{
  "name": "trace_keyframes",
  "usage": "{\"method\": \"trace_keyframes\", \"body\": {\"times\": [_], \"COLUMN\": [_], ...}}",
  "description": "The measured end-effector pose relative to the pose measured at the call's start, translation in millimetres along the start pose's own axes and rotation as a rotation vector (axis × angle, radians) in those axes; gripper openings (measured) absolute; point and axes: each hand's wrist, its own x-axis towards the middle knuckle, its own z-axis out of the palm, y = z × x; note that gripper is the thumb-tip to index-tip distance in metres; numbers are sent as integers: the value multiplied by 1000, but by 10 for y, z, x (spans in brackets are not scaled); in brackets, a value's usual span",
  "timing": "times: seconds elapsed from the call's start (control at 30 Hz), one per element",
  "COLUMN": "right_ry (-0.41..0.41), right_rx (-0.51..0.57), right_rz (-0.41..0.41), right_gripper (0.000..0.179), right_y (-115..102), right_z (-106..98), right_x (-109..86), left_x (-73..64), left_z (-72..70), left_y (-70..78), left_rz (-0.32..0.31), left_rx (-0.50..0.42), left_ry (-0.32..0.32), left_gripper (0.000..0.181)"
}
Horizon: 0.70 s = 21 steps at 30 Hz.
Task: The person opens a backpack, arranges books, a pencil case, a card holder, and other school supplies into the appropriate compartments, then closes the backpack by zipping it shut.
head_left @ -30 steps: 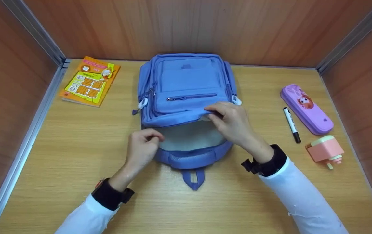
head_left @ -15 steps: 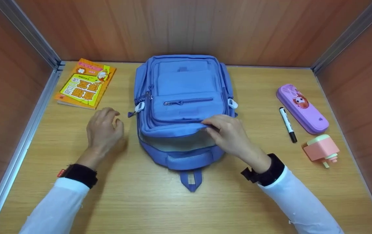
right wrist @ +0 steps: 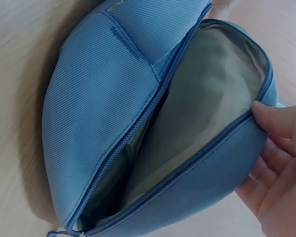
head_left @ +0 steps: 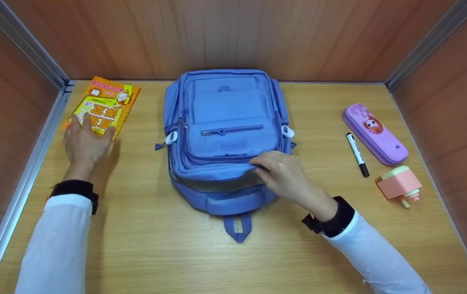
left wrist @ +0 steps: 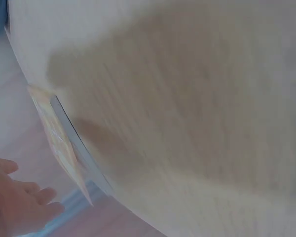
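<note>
A blue backpack point(head_left: 229, 106) lies on its back in the middle of the table, its main compartment unzipped toward the near side. My right hand point(head_left: 282, 173) pinches the upper edge of that opening between thumb and fingers. In the right wrist view the thumb of the right hand point(right wrist: 281, 158) sits on the zipper edge, and the pale lining point(right wrist: 202, 94) shows inside. At the far left, my left hand point(head_left: 86, 143) is over the near end of an orange and yellow book point(head_left: 107, 100), fingers spread. The left wrist view shows the book's cover point(left wrist: 59, 138) lifted slightly from its pages.
On the right lie a purple pencil case point(head_left: 376, 134), a white marker with a black cap point(head_left: 358, 155) and a pink and pale-green pencil sharpener-like object point(head_left: 401, 183). Wooden panels point(head_left: 233, 36) enclose the table point(head_left: 168, 253) at the back and both sides.
My left hand has moved from the backpack's opening leftward and away from me, onto the book. The right hand keeps its pinch while the backpack's opening has narrowed.
</note>
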Motion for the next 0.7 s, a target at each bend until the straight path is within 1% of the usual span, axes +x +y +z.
{"method": "trace_keyframes", "body": {"times": [0.1, 0.23, 0.3, 0.5, 0.6, 0.7], "right_ry": [5, 27, 33, 30, 27, 26], "right_rx": [-1, -8, -8, -3, -10, -14], "right_rz": [-9, -26, -35, -39, -36, -41], "right_gripper": [18, 17, 16, 16, 16, 16], "right_y": [-5, -4, 1, -5, -3, 0], "right_z": [10, 21, 25, 25, 23, 24], "right_x": [1, -10, -7, -3, -6, -7], "left_x": [120, 232, 283, 389, 427, 456], "left_z": [-41, -43, -47, -92, -90, -73], "left_y": [-102, -197, -218, -203, -207, -253], "left_rz": [-48, -60, -60, -105, -92, -72], "left_rx": [31, 85, 112, 120, 151, 182], "left_ry": [-15, -33, -44, -92, -108, -125], "left_gripper": [104, 108, 110, 121, 123, 126]}}
